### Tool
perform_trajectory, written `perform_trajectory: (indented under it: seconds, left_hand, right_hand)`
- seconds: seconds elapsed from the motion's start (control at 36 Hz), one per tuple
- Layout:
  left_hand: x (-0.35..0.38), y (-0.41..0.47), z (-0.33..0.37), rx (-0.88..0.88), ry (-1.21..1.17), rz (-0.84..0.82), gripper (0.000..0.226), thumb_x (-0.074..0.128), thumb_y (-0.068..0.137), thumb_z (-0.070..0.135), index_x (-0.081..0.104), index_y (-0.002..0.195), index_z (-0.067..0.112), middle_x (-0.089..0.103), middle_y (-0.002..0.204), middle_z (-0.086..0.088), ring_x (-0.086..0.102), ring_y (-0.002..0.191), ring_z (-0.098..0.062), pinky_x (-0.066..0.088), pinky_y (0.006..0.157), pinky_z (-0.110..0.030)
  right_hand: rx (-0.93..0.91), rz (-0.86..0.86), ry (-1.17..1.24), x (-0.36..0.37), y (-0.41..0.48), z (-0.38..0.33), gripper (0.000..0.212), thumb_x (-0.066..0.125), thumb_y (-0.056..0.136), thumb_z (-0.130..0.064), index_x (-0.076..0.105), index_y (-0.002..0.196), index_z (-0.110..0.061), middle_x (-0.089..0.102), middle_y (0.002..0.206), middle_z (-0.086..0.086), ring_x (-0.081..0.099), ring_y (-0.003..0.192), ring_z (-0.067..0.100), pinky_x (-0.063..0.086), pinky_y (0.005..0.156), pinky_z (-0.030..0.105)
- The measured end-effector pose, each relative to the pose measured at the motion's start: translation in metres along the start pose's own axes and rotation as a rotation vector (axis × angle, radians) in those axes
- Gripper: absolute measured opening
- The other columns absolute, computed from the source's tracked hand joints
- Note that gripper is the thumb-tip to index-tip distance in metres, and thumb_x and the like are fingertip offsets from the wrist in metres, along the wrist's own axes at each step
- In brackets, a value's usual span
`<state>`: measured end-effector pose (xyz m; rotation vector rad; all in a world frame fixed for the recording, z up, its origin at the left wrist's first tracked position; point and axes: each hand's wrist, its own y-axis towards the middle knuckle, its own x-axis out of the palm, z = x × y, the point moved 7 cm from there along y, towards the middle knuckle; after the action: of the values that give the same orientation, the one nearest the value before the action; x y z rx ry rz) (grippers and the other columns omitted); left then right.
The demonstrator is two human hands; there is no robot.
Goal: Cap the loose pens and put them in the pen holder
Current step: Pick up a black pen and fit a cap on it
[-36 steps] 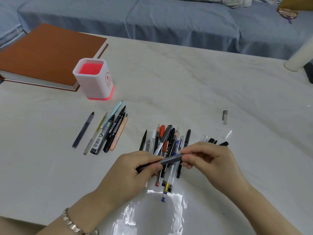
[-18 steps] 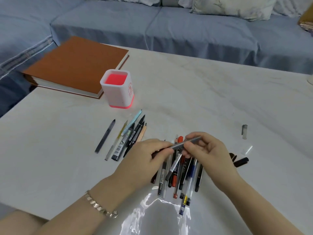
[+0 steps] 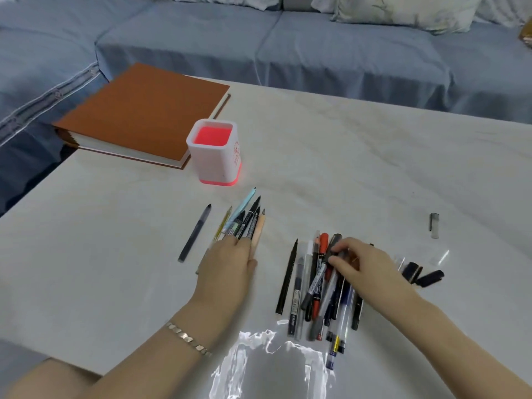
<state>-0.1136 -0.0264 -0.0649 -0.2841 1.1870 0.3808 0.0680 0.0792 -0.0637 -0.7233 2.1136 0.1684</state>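
whereas both hands gripped the grey pen (image 3: 324, 306) before, your left hand (image 3: 227, 269) now rests flat-fingered on loose pens (image 3: 247, 220) ahead; your right hand (image 3: 357, 263) alone pinches that pen.

The left forearm (image 3: 161, 349) came in from the lower left of the frame, and the left hand (image 3: 227, 266) lay palm down just left of centre, fingers (image 3: 241, 246) straight and together. The right forearm (image 3: 449, 335) ran in from the lower right. The right hand (image 3: 365, 266) sat right of centre, knuckles up, fingers curled, thumb and forefinger (image 3: 338, 250) close together. Whether they pinched anything could not be told.
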Motion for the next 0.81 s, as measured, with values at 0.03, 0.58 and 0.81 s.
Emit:
perform_trajectory:
  seconds: [0.03, 0.58, 0.81]
  left_hand:
    - [0.001, 0.001, 0.002, 0.006, 0.001, -0.004, 0.017, 0.05, 0.089, 0.024, 0.055, 0.102, 0.014, 0.058, 0.1, -0.004, 0.051, 0.093, -0.02, 0.042, 0.075, -0.028]
    - [0.004, -0.002, 0.001, -0.172, -0.324, -0.094, 0.015, 0.057, 0.087, 0.026, 0.053, 0.078, 0.014, 0.052, 0.07, 0.001, 0.046, 0.061, -0.01, 0.035, 0.054, -0.021]
    - [0.004, -0.008, 0.027, -0.135, -0.538, -0.171, 0.019, 0.04, 0.095, 0.024, 0.051, 0.08, 0.02, 0.062, 0.078, -0.009, 0.053, 0.064, -0.017, 0.047, 0.067, -0.034]
  right_hand:
    - [-0.005, -0.004, -0.039, 0.003, 0.0, 0.0, 0.017, 0.057, 0.088, -0.026, 0.059, 0.103, -0.022, 0.055, 0.084, -0.003, 0.048, 0.069, 0.005, 0.036, 0.061, 0.013]
    - [-0.044, -0.026, -0.058, -0.019, -0.045, 0.036, 0.016, 0.057, 0.087, -0.019, 0.06, 0.094, -0.033, 0.053, 0.085, -0.013, 0.054, 0.078, 0.006, 0.037, 0.068, 0.007]
    - [0.071, 0.1, 0.002, -0.056, -0.058, 0.07, 0.016, 0.059, 0.085, -0.016, 0.061, 0.083, -0.032, 0.06, 0.082, -0.006, 0.056, 0.074, 0.008, 0.038, 0.063, 0.011]
